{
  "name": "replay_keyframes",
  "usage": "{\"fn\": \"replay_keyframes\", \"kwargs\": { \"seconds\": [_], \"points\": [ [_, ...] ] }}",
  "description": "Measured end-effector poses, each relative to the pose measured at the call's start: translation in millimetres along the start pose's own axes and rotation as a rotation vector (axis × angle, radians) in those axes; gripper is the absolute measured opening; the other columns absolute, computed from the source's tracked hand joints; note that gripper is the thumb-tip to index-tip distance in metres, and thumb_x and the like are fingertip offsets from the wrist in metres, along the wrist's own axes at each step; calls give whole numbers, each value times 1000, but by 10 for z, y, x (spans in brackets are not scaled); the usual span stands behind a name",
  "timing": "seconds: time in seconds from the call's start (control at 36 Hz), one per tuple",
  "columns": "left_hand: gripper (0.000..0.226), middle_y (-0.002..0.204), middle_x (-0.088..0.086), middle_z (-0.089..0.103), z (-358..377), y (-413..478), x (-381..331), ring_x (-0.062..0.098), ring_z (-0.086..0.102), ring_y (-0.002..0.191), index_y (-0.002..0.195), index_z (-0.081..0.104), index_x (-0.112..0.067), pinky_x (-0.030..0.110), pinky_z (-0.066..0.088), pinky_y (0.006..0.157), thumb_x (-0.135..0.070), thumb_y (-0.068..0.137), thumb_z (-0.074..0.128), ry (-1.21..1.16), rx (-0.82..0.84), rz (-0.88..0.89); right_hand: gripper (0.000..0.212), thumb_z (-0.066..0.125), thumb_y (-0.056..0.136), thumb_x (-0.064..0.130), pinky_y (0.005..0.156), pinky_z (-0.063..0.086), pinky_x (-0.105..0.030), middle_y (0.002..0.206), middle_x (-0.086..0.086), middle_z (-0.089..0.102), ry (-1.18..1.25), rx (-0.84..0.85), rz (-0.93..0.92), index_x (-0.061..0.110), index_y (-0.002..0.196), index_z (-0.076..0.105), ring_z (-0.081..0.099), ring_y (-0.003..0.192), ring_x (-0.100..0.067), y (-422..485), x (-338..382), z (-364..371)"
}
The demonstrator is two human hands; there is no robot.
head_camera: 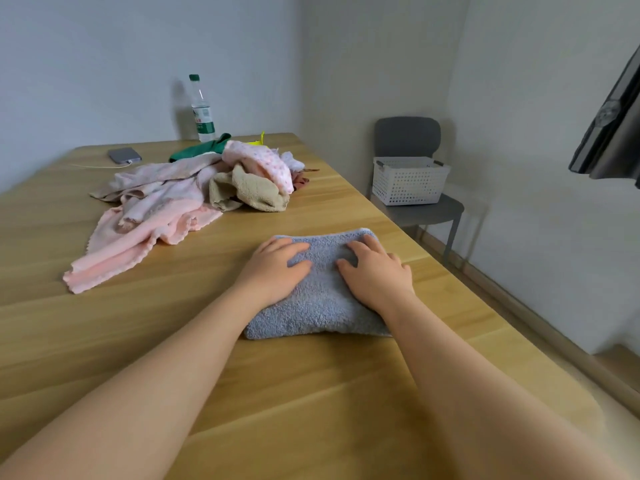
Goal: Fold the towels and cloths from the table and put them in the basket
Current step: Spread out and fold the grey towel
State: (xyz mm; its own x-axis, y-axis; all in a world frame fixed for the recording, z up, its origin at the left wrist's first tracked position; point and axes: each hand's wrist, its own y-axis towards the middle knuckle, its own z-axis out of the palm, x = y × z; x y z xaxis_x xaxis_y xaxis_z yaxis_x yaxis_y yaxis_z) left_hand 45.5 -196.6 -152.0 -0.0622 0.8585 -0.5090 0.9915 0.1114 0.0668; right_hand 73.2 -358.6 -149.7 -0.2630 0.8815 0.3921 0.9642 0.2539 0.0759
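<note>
On the near table (pixel 346 393), left hand (pixel 277 268) and right hand (pixel 375 271) press flat, fingers spread, on the folded blue towel (pixel 322 299) (unfolded cloths (pixel 180 199) lie far left).

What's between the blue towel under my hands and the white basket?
Head view: only bare table from the blue towel to the table's right edge, then an open gap to the chair that bears the basket.
</note>
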Motion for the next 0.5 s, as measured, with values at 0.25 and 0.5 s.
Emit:
{"fn": "replay_keyframes", "kwargs": {
  "seconds": [0.25, 0.5],
  "points": [
    [58, 146, -2, 34, 57, 278, -59, 25, 31, 133, 139, 37, -28, 34, 25, 107, -50, 88, 52, -3, -195, -272, 58, 50, 90, 47, 93, 36, -35, 130, -7, 47, 124, -63, 210, 17, 136, 35, 45, 116, -30, 335, -142, -115],
    [70, 113, 8, 56, -204, -36, -344, 29, 54, 108, 110, 46, -8, 34, 42, 76, -67, 75, 56, 49, 8, -648, 52, 48, 87, 58, 79, 43, -35, 116, -5, 55, 111, 209, 461, 12, 108, 43, 53, 111, -26, 110, -51, -406]
  ]
}}
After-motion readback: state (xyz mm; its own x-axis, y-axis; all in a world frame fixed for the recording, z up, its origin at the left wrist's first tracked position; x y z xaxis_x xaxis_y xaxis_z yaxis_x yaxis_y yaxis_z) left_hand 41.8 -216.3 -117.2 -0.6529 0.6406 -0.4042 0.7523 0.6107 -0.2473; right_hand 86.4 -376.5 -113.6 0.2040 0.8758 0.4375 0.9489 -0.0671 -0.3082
